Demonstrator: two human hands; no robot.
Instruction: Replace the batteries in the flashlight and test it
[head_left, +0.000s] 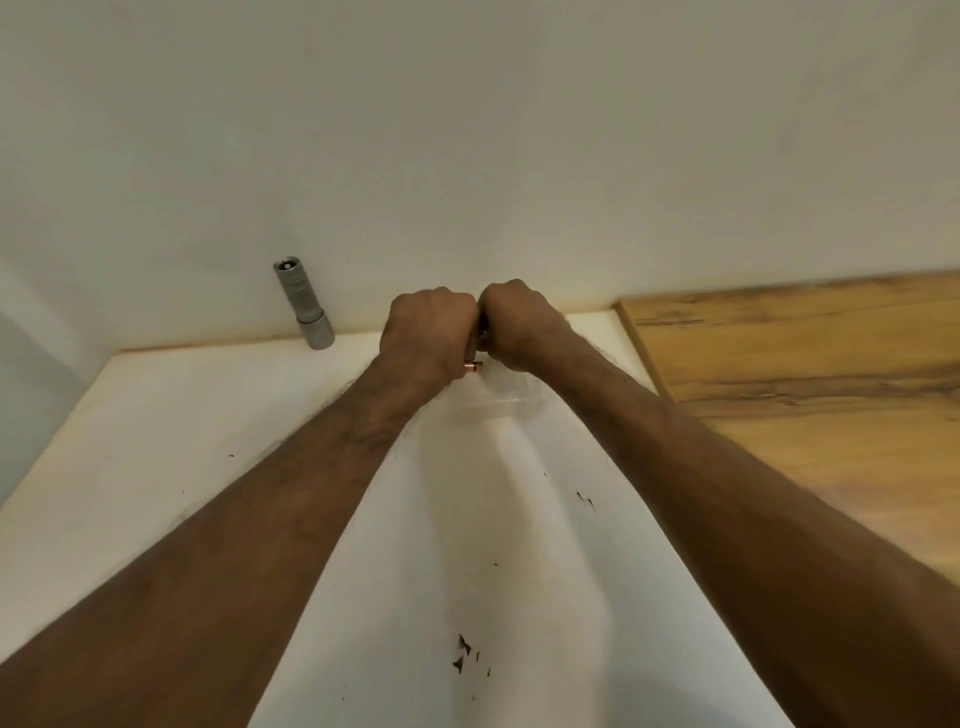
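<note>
A grey metal flashlight (305, 305) stands upside down on its head against the wall at the back left of the white table, its open tail end facing up. Both fists meet at the table's far middle. My left hand (427, 332) is closed, and a copper-coloured battery end (473, 367) pokes out under it. My right hand (517, 325) is closed around a small dark object that is mostly hidden between the two fists. Both hands are well to the right of the flashlight.
A clear plastic container (496, 402) lies on the white table (156, 441) just below my hands. A wooden surface (805, 374) adjoins the table on the right. A plain wall rises right behind. Dark specks mark the tabletop.
</note>
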